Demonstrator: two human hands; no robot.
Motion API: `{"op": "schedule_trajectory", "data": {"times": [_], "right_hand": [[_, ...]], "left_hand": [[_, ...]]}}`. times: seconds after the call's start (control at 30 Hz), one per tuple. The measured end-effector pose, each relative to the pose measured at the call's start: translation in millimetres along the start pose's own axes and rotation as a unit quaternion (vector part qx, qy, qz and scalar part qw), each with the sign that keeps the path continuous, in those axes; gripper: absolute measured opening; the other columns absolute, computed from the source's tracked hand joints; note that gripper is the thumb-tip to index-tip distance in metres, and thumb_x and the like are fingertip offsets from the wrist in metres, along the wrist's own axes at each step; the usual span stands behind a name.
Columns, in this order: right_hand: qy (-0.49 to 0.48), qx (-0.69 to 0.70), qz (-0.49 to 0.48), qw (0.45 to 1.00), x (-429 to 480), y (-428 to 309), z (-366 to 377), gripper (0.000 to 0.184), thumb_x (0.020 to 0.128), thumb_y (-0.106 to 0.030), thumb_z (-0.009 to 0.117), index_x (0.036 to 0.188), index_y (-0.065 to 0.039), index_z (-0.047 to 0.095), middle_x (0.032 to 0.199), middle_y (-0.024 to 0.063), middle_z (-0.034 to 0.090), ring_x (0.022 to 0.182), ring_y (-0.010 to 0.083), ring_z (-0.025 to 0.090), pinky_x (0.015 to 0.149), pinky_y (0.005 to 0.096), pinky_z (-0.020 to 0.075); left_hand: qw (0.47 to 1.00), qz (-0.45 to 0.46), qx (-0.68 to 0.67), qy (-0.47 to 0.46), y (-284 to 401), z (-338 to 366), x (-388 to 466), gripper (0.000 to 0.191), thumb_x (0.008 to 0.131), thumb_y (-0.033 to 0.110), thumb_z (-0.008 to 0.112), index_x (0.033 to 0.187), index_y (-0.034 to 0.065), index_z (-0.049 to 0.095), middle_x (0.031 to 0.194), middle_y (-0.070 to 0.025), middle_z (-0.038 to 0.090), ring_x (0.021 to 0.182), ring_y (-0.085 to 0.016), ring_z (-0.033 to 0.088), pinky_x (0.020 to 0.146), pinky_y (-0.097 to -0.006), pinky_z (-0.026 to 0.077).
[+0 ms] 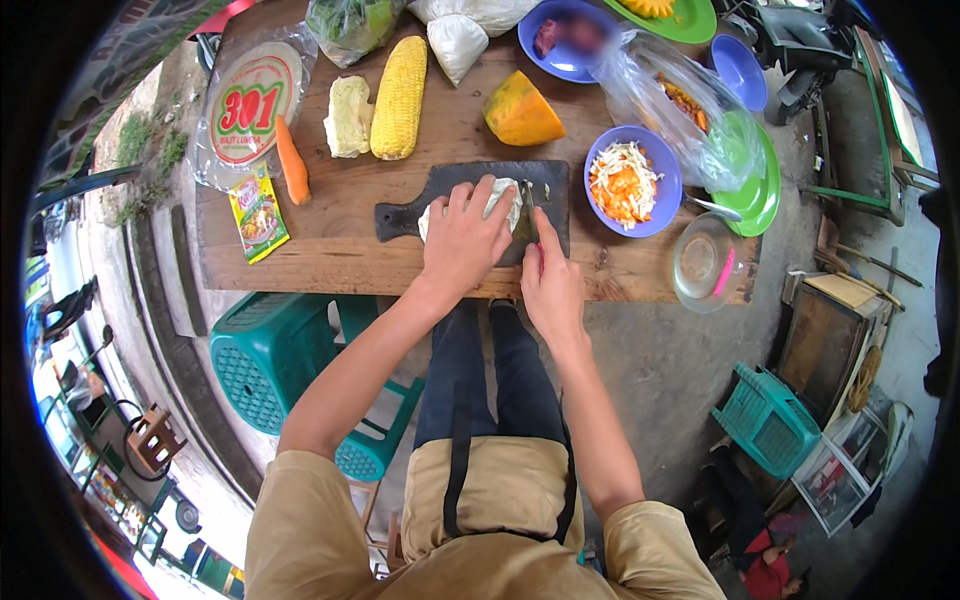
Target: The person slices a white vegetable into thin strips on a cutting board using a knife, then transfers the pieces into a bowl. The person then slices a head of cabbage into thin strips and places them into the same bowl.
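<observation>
My left hand (466, 232) presses a piece of pale cabbage (504, 201) onto a dark cutting board (457, 178) with a handle. At the cabbage's right side, my right hand (553, 274) grips a knife (530, 202), its blade at the board and its handle mostly hidden by my fingers. A few shreds lie right of the blade. A purple bowl (671, 169) of shredded cabbage and carrot stands to the right. Beyond the board are a corn cob (399, 97), another cabbage piece (349, 116) and a cut orange-yellow papaya-like piece (523, 110). A carrot (291, 161) lies at the left.
Left on the wooden table (337, 262) are packaged round wrappers (251, 97) and a seasoning sachet (259, 214). At right stand green plates (766, 176), a plastic bag (645, 75) and a clear bowl (694, 262). Green stools (270, 352) stand below; a person in red (769, 566) is at lower right.
</observation>
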State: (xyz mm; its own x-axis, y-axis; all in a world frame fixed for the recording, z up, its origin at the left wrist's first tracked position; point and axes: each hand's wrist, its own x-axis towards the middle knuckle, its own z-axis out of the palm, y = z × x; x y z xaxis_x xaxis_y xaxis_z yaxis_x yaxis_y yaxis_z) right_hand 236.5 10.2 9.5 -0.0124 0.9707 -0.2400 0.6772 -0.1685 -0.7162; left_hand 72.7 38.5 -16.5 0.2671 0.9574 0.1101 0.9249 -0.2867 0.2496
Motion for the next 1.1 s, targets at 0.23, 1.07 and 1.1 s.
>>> {"op": "schedule_trajectory", "data": {"times": [0.23, 1.07, 1.1], "right_hand": [[0.0, 0.065, 0.057, 0.996, -11, 3, -11, 0.051, 0.107, -0.013, 0.059, 0.157, -0.012, 0.058, 0.071, 0.0264, 0.069, 0.065, 0.0438, 0.072, 0.065, 0.0553, 0.0554], [-0.025, 0.062, 0.02, 0.998, 5, 30, -12, 0.047, 0.108, -0.015, 0.061, 0.155, -0.016, 0.062, 0.073, 0.0276, 0.067, 0.066, 0.0424, 0.072, 0.065, 0.0512, 0.0552], [-0.026, 0.076, 0.03, 0.996, 4, 29, -11, 0.047, 0.108, -0.014, 0.061, 0.155, -0.016, 0.062, 0.073, 0.0273, 0.066, 0.065, 0.041, 0.072, 0.065, 0.0499, 0.0551]], "left_hand": [[0.999, 0.005, 0.0, 0.032, -2, 7, -3, 0.054, 0.09, 0.027, 0.074, 0.143, 0.0195, 0.069, 0.146, -0.0095, 0.062, 0.122, -0.029, 0.059, 0.099, -0.0464, 0.047], [0.998, 0.032, 0.036, -0.042, 1, -7, 11, 0.067, 0.089, 0.028, 0.081, 0.153, 0.0316, 0.061, 0.157, -0.0126, 0.051, 0.143, -0.033, 0.044, 0.115, -0.066, 0.036], [0.998, 0.032, 0.037, -0.046, 1, -7, 11, 0.067, 0.089, 0.028, 0.081, 0.153, 0.0311, 0.061, 0.158, -0.013, 0.05, 0.144, -0.034, 0.044, 0.115, -0.066, 0.035]]}}
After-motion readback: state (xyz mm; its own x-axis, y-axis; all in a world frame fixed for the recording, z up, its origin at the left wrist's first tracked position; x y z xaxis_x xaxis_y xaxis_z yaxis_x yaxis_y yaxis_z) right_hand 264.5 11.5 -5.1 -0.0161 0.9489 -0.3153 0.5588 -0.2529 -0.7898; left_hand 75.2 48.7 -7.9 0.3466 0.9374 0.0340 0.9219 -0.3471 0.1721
